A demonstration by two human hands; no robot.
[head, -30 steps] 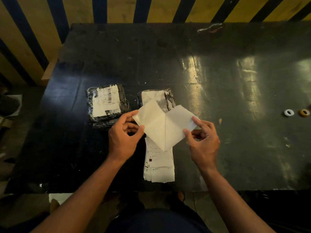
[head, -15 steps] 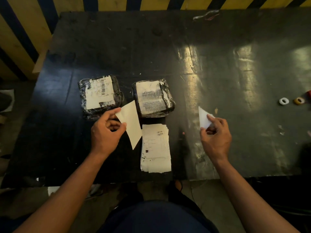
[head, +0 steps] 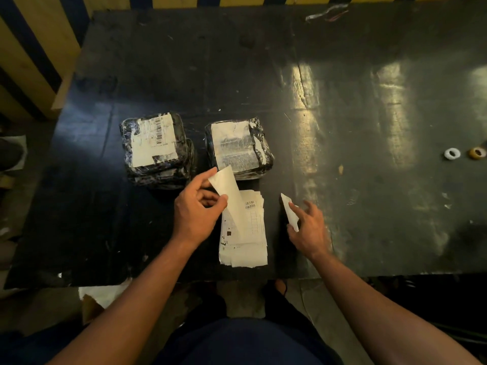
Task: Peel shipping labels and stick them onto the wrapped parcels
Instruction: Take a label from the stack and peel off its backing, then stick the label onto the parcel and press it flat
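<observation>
Two black-wrapped parcels sit on the dark table (head: 263,75). The left parcel (head: 158,151) carries a barcode label; the right parcel (head: 238,147) has a pale worn patch on top. A stack of printed labels (head: 245,238) lies in front of them. My left hand (head: 196,212) pinches a white sheet (head: 228,191) just above the stack, near the right parcel's front edge. My right hand (head: 307,227) holds a second white piece (head: 290,212) to the right of the stack.
Two small tape rings, one white (head: 452,153) and one yellow (head: 477,153), lie at the far right. A scrap of wire (head: 326,13) sits at the back edge. A yellow-and-blue striped wall rises behind the table. The table's front edge runs just below the stack.
The single sheet held between both hands has come apart into two pieces, one in each hand. Both hands have since moved back toward the label stack.
</observation>
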